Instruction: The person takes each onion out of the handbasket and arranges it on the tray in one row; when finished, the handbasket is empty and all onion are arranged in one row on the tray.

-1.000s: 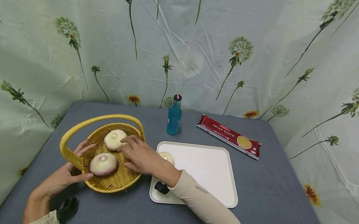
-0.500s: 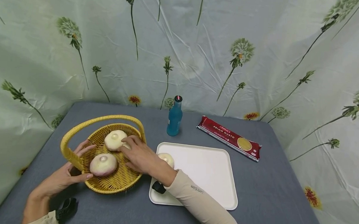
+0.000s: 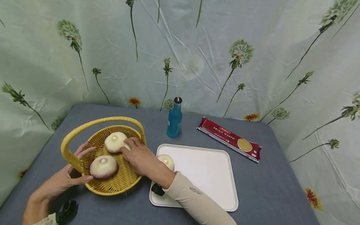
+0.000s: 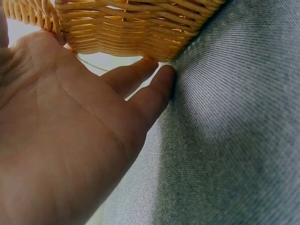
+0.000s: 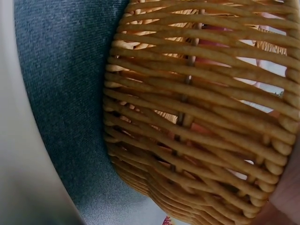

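Basket (image 3: 107, 156) sits on my table (image 3: 273, 182) left of the tray (image 3: 207, 173), two onions inside. From a second back to now almost nothing moved; my right hand (image 3: 139, 157) crept slightly toward the far onion (image 3: 115, 141), fingers curved over it and touching, though I can't quite tell if they grip. My left hand (image 3: 65, 178) braces the rim, fingers straight. Near onion (image 3: 103, 166) lies untouched.

I'm looking down from the head camera over the whole grey cloth-covered table (image 3: 270, 182). Both wrist cameras are sitting very close, low at cloth level, each facing the yellow woven wicker basket (image 3: 118, 183) (image 4: 136, 28) (image 5: 197, 122), the part all three views are sharing.
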### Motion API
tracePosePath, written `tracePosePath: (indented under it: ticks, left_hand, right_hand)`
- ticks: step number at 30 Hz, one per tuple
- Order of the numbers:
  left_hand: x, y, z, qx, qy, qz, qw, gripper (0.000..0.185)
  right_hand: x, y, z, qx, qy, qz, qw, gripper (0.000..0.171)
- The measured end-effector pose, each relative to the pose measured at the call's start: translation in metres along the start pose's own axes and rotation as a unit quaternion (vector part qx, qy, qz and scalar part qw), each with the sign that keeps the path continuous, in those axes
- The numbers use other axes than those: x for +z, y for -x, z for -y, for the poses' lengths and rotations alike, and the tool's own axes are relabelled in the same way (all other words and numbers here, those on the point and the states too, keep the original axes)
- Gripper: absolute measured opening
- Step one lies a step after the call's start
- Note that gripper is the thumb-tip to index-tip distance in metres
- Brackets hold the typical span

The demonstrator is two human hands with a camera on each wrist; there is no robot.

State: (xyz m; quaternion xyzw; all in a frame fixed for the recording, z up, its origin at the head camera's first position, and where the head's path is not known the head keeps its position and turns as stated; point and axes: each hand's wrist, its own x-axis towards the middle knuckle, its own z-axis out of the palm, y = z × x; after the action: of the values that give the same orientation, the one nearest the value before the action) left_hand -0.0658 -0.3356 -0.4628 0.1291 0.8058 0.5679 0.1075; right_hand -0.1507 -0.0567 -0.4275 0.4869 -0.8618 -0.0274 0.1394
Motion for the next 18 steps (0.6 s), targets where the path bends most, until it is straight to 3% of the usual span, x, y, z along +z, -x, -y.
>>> tracePosePath:
  ticks: [10, 18]
  left_hand:
    - [0.0003, 0.0002, 0.0016, 0.000, 0.001, -0.002, 1.0000, 0.088]
    - [-0.0003, 0.0004, 0.0029, 0.002, 0.003, -0.001, 1.0000, 0.088]
  right_hand:
    - [-0.0026, 0.0016, 0.0015, 0.002, 0.020, -0.007, 1.000, 0.023]
    - [-0.0091, 0.0074, 0.0034, -0.004, 0.004, -0.043, 0.999, 0.024]
